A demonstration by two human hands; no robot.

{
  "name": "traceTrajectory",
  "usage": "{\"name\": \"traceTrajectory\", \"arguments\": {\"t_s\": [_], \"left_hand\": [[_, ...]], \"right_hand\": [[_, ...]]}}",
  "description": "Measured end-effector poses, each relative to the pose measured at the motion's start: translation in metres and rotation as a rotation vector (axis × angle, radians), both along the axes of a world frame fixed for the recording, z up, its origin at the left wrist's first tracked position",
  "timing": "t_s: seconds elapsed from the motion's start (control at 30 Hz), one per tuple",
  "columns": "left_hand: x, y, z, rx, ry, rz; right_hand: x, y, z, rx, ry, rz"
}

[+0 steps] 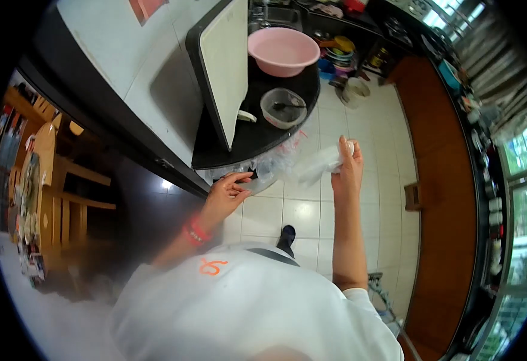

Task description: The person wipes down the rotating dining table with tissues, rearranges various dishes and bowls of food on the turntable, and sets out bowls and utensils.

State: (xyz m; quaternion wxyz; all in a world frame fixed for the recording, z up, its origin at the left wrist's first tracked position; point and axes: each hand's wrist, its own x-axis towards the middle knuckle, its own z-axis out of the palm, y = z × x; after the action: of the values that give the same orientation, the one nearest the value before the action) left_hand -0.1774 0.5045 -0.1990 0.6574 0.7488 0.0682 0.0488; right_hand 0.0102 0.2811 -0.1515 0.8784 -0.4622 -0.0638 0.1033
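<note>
Single feed, head-worn. I look forward and steeply down from above and behind the fingers (344, 150), which sit near mid-frame. Shirt (245, 301) closest, filling the view behind them. Counter (254, 138) ahead of the fingers, floor (302, 210) beneath, table (48, 144) far left, cabinets (450, 240) right. Wide lens: edges curve, corners black.

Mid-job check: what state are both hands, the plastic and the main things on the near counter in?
Right hand: shut on translucent plastic.
Translucent plastic: loose, partly blurred.
Left hand: fingers bent by the counter edge; grip unclear.
Pink basin: upright, uncovered.
Clear tub: upright, uncovered, dark item inside.
White panel: standing on edge on the black counter.
</note>
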Motion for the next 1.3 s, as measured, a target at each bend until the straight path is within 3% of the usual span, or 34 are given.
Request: {"name": "traceTrajectory", "arguments": {"t_s": [0.1,0.17,0.27,0.43,0.57,0.67,0.73,0.8,0.9,0.97,1.07,1.3], "left_hand": [[0.013,0.003,0.000,0.148,-0.028,0.225],[0.021,0.002,0.000,0.166,-0.049,0.305],[0.028,0.004,-0.006,0.205,-0.036,0.431],[0.039,0.020,-0.037,0.219,0.009,0.609],[0.061,0.033,-0.045,0.175,0.036,0.751],[0.084,0.036,-0.034,0.223,0.098,0.887],[0.099,0.032,-0.039,0.248,0.083,1.017],[0.113,0.029,-0.044,0.307,0.049,1.136],[0.133,0.027,-0.047,0.362,0.070,1.230],[0.145,0.027,-0.053,0.439,0.059,1.307],[0.157,0.029,-0.061,0.500,0.287,1.359],[0.160,0.024,-0.064,0.597,0.245,1.465]], "right_hand": [[0.073,0.028,0.010,-0.147,-0.067,0.042],[0.129,0.057,0.031,-0.417,-0.320,0.070],[0.228,0.123,0.041,-0.545,-0.635,0.053],[0.329,0.241,0.060,-0.836,-0.765,0.422],[0.353,0.342,0.068,-0.867,-0.938,0.577],[0.395,0.420,0.036,-0.730,-0.948,0.939],[0.394,0.466,0.028,-0.596,-1.038,1.473],[0.371,0.500,0.013,-0.583,-1.093,1.547],[0.328,0.509,0.009,-0.829,-1.670,1.434],[0.321,0.505,0.008,-0.874,-1.819,1.385],[0.334,0.504,-0.001,-0.820,-1.737,1.393],[0.405,0.493,-0.005,-0.614,-1.409,1.168]]}}
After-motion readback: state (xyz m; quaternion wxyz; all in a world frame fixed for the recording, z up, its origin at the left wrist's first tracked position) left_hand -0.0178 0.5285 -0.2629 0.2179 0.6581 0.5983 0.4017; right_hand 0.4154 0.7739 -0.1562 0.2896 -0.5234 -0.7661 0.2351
